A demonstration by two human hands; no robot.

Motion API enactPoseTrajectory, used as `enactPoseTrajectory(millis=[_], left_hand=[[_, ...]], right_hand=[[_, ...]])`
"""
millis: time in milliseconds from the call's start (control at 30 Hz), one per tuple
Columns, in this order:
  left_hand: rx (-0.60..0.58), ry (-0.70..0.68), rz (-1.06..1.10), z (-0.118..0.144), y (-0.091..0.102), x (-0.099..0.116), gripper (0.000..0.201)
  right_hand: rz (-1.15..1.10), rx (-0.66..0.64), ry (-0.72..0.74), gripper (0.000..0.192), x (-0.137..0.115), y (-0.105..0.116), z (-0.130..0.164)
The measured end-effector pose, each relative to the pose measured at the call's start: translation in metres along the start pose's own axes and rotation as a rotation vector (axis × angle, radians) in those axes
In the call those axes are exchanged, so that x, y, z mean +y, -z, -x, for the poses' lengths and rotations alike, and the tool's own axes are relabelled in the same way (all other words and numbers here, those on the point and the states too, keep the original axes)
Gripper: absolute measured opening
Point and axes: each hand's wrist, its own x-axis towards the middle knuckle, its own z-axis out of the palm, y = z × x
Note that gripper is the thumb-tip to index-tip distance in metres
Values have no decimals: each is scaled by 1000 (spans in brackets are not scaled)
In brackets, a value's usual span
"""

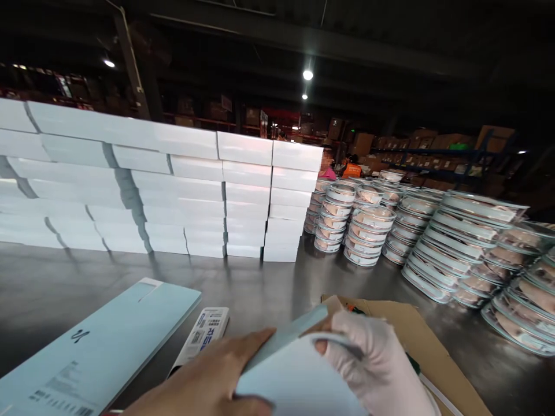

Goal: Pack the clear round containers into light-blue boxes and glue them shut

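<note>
Box (295, 375), pale blue, is grasped by both hands: bare left hand (208, 381) along its near-left edge, gloved right hand (373, 364) pinching its flap; keep thumbs on the creases.

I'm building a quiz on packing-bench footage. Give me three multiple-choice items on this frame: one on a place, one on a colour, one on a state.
1. Where are the stacked round tins relative to the wall of white boxes?
A. to its right
B. on top of it
C. to its left

2. What colour is the glove on the right hand?
A. black
B. white
C. orange

3. What state is the left hand in?
A. resting open on the steel table
B. gripping a pale blue carton
C. out of view

Answers: 1 A, the tins stand right of the boxes. 2 B, the glove is white. 3 B, the bare left hand clasps the carton that the gloved hand also holds.
</note>
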Motion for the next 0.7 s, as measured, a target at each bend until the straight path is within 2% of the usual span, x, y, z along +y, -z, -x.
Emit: enactPoseTrajectory(millis=[33,67,100,133,200,300,400,467,533,633,700], left_hand=[[-23,64,88,-4,4,1,50],[-11,126,167,-9,8,-1,38],[32,174,240,-12,9,-5,35],[104,198,310,-15,8,-12,36],[211,185,421,-19,-2,-30,47],[188,59,482,-22,-26,-56,77],[214,-69,490,-27,-39,-60,100],[277,-117,513,-33,-37,-51,99],[330,-120,506,-38,-30,-39,89],[342,-86,476,-40,-25,-29,77],[381,-33,492,-38,-29,-28,69]], right_hand=[[114,184,54,19,6,0,0],[205,361,90,38,13,-1,1],[252,497,102,56,20,-3,3],[244,561,88,70,27,-6,5],[90,504,21,79,37,-16,10],[-193,357,-43,79,44,-39,15],[-279,405,-99,65,47,-63,17],[-283,448,-123,58,48,-74,16],[-284,448,-122,58,50,-80,15],[-251,435,-79,56,52,-83,13],[-228,443,-70,53,53,-84,11]])
